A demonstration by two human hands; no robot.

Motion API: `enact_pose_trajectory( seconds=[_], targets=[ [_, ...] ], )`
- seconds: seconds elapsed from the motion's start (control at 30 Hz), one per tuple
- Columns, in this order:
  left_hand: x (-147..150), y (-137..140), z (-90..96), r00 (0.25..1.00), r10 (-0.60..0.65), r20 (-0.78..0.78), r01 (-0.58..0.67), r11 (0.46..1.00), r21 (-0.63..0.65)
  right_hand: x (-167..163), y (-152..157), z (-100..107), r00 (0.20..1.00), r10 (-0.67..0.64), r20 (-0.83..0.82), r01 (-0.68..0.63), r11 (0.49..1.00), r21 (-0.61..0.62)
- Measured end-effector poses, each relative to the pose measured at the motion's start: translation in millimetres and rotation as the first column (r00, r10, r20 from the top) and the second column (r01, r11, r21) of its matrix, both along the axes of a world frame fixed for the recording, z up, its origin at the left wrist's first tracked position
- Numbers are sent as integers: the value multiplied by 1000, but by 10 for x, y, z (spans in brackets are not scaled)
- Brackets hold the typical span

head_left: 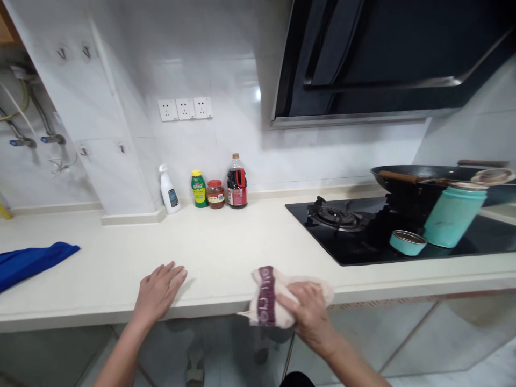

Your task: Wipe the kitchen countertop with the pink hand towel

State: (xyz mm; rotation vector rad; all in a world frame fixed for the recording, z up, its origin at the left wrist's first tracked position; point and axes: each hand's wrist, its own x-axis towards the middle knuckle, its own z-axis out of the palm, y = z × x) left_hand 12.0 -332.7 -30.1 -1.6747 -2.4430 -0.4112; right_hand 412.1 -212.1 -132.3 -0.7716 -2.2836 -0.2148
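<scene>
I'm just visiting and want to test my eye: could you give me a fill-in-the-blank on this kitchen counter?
1. The right hand presses a ____ at the counter's front edge.
2. The left hand lies flat and holds ____.
3. The cloth at the far left is ____.
4. The teal canister stands on the ____.

Missing words: rag; nothing; blue; stove

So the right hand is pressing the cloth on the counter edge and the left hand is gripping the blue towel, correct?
Not quite. The head view shows the left hand lying flat on the bare counter, apart from the blue towel, which lies off to its left. The right hand does press the cloth on the counter edge.
</scene>
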Motion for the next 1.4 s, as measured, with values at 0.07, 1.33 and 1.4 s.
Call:
enact_pose_trajectory(
  seconds=[0.07,1.33,1.4],
  targets=[
    [9,-6,6,1000,-4,1,4,1000,-7,480,189,-45,997,37,-69,-30,995,93],
    [-192,32,-15,988,-90,125,69,985,160,-1015,-405,507,976,219,-1,-210,934,290],
    [-247,57,-58,989,-90,119,72,987,143,-543,-183,407,981,183,-70,-147,923,356]
  ],
)
